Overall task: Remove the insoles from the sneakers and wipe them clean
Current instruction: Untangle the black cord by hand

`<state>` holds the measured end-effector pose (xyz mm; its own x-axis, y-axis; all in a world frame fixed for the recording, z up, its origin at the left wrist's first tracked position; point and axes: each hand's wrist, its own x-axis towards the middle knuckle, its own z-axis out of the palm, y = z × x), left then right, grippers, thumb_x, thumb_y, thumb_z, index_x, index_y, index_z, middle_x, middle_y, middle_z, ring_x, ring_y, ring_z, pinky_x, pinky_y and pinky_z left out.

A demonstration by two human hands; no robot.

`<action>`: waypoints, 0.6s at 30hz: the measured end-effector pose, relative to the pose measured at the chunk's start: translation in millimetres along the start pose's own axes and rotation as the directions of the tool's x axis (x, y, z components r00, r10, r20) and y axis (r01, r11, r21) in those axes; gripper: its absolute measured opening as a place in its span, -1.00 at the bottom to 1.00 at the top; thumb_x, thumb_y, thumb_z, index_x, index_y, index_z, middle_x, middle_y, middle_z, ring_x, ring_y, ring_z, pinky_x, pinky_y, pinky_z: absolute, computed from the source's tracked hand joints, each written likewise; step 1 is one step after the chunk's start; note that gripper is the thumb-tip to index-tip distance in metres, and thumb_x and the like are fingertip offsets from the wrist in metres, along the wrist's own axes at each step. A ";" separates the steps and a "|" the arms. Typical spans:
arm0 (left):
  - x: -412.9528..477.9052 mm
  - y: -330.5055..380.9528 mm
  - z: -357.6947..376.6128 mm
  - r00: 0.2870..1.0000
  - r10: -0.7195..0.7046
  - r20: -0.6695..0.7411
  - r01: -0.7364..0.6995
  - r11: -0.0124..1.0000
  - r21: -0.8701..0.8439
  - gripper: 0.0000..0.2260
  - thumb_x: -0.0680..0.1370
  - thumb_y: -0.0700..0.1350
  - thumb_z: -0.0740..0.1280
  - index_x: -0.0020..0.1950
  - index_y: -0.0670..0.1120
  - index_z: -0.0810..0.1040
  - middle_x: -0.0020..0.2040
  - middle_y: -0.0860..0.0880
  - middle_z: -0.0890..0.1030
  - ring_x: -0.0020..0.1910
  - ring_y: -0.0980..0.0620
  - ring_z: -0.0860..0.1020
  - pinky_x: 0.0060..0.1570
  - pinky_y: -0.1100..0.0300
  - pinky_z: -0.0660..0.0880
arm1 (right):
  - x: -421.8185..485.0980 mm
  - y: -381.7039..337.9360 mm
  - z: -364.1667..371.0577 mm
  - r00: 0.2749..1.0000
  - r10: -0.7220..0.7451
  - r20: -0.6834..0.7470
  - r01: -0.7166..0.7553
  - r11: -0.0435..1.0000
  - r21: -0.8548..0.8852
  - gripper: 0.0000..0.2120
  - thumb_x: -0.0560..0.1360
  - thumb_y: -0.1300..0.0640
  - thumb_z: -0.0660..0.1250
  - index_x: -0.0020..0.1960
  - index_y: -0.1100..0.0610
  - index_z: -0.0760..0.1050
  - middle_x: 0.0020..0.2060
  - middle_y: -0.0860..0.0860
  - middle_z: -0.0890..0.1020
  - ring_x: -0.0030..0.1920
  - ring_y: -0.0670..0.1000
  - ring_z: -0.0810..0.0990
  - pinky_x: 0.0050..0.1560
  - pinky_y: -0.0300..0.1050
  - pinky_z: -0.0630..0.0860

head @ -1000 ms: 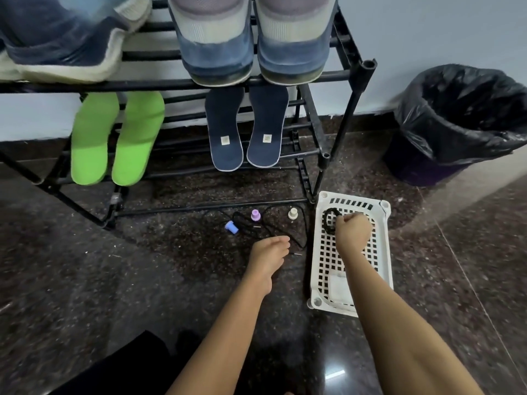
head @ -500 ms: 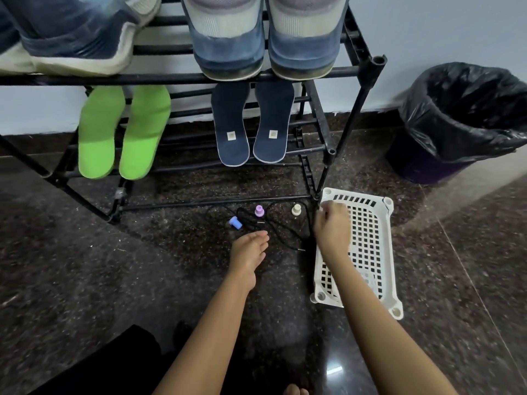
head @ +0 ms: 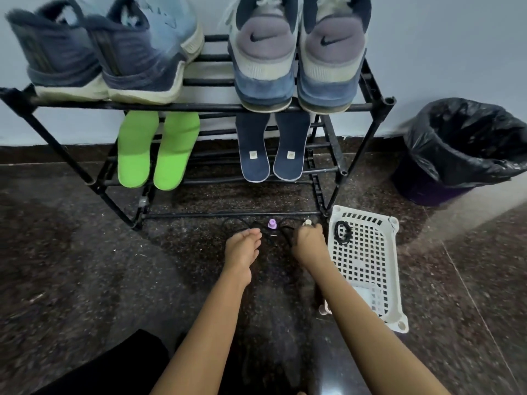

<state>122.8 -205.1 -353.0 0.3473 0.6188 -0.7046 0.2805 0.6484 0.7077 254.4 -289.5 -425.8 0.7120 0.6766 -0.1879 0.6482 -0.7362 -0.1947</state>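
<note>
Already the green insoles (head: pixel 134 149) and navy insoles (head: pixel 253 143) lay on the lower shelf (head: pixel 216 182). The left hand (head: pixel 242 249) rested flat and empty; the right hand (head: pixel 309 243) curled over black cords (head: pixel 286 236), grip unclear. Wiping seemingly came next, needing a cloth.

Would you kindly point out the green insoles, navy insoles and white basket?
green insoles (head: pixel 135 151): head view, middle of left one.
navy insoles (head: pixel 254 171): head view, near end of left one.
white basket (head: pixel 393 266): head view, right rim.

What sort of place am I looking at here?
Probably a home entryway or hallway corner: a black shoe rack holding sneakers stands against a plain wall, on a polished stone floor, with a bag-lined waste bin beside it.
</note>
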 end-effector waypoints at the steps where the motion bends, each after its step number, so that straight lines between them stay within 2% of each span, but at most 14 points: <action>1: -9.6 9.9 -2.1 1.000 0.024 0.001 -0.024 1.000 -0.020 -0.91 0.62 -0.21 0.29 0.01 -0.08 0.59 0.04 -0.03 0.63 0.04 0.09 0.57 0.05 0.22 0.47 | -1.8 -5.6 -18.2 0.998 -0.033 -0.047 0.032 0.999 -0.009 -0.84 0.44 0.15 0.21 -0.10 0.14 0.56 -0.13 0.12 0.62 0.00 0.18 0.53 0.07 -0.08 0.32; 3: -19.6 22.9 1.7 0.999 0.051 0.012 -0.051 0.998 -0.038 -0.89 0.62 -0.22 0.29 0.09 -0.12 0.59 0.01 -0.02 0.62 0.04 0.09 0.55 0.06 0.21 0.46 | 0.9 -13.1 -42.6 0.991 -0.068 -0.119 0.067 0.998 -0.007 -0.77 0.46 0.11 0.16 -0.11 0.14 0.57 -0.13 0.13 0.63 -0.05 0.17 0.54 0.07 -0.07 0.29; 6: -50.9 53.1 -2.3 0.992 0.121 0.041 -0.118 0.990 -0.077 -0.84 0.62 -0.23 0.29 0.16 -0.15 0.59 0.04 -0.03 0.62 0.07 0.08 0.56 0.03 0.23 0.49 | -7.3 -37.6 -101.1 0.957 -0.105 -0.270 0.126 0.990 0.063 -0.79 0.50 0.16 0.20 -0.07 0.19 0.60 -0.09 0.14 0.64 -0.02 0.19 0.53 0.13 -0.05 0.22; 10: -94.6 87.7 -18.8 0.976 0.211 0.052 -0.204 0.972 -0.113 -0.89 0.62 -0.23 0.28 0.04 -0.10 0.60 -0.02 0.00 0.62 0.04 0.09 0.56 0.03 0.28 0.48 | -34.4 -69.9 -181.2 0.901 -0.120 -0.416 0.205 0.965 0.166 -0.80 0.49 0.24 0.23 -0.03 0.27 0.61 -0.05 0.19 0.66 0.00 0.21 0.55 0.17 -0.07 0.20; 13: -124.0 105.1 -34.0 0.963 0.264 0.053 -0.256 0.959 -0.122 -0.89 0.61 -0.23 0.29 0.06 -0.11 0.60 -0.06 0.02 0.62 0.00 0.11 0.56 0.14 0.19 0.47 | -59.4 -90.9 -229.3 0.876 -0.142 -0.461 0.264 0.941 0.212 -0.79 0.48 0.28 0.25 0.02 0.32 0.61 -0.01 0.22 0.65 0.07 0.24 0.54 0.23 0.02 0.31; 16: -154.5 120.5 -50.2 0.947 0.317 0.050 -0.309 0.943 -0.128 -0.91 0.61 -0.22 0.31 0.01 -0.07 0.60 -0.05 0.02 0.62 -0.07 0.16 0.56 0.17 0.17 0.47 | -84.8 -110.1 -269.2 0.870 -0.136 -0.474 0.292 0.917 0.273 -0.81 0.46 0.27 0.27 -0.06 0.33 0.62 -0.11 0.23 0.66 -0.03 0.24 0.58 0.12 0.10 0.45; 18: -175.9 129.6 -62.2 0.932 0.359 0.049 -0.351 0.928 -0.124 -0.91 0.60 -0.22 0.32 0.01 -0.06 0.59 -0.08 0.03 0.62 -0.10 0.18 0.55 0.08 0.21 0.49 | -104.2 -121.5 -291.2 0.862 -0.146 -0.486 0.317 0.902 0.291 -0.82 0.44 0.27 0.26 -0.15 0.32 0.62 -0.22 0.22 0.66 -0.13 0.23 0.59 -0.02 0.08 0.50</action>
<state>42.4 -202.3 -140.5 0.4686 0.7878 -0.3998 0.0278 0.4392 0.8979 180.2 -275.4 -102.2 0.6503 0.6820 0.3346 0.7321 -0.4449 -0.5158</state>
